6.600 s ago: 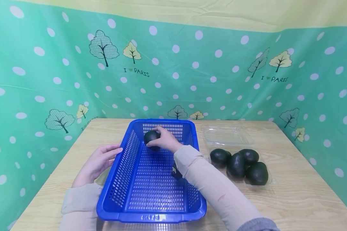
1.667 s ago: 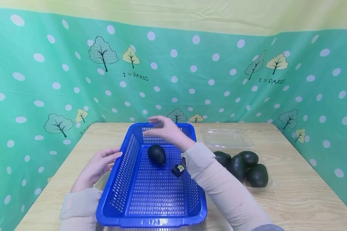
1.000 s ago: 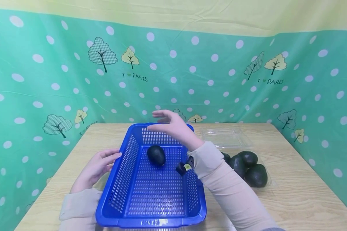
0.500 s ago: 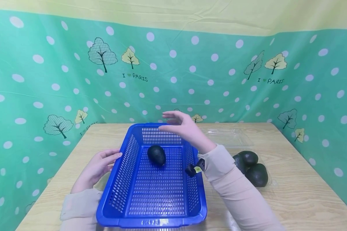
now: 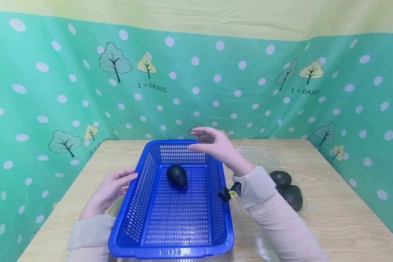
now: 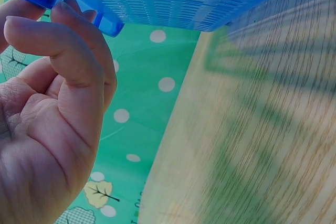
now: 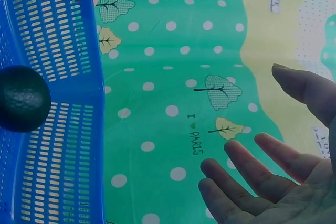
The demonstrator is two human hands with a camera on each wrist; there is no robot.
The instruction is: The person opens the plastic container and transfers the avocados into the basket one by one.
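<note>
A dark green avocado (image 5: pixel 177 176) lies in the blue perforated basket (image 5: pixel 180 225), toward its far end. In the right wrist view the same avocado (image 7: pixel 23 99) shows beyond the basket's edge. My left hand (image 5: pixel 109 191) holds the basket's left rim with bent fingers; in the left wrist view the fingers (image 6: pixel 79 59) are curled close beneath that rim. Above the basket's far right corner hovers my right hand (image 5: pixel 221 147). Its fingers (image 7: pixel 257 174) are spread and relaxed, and it holds nothing.
Dark avocados (image 5: pixel 292 197) sit in a clear plastic tray at the right, partly hidden by my right sleeve. Behind them lies the clear lid-like half (image 5: pixel 265 156). A small black camera (image 5: pixel 229 192) is strapped to my right wrist. A patterned cloth surrounds the wooden table (image 5: pixel 344 218).
My right hand held the avocado inside the basket, let it go there and rose, then drifted right over the far right corner. My left hand has stayed at the rim.
</note>
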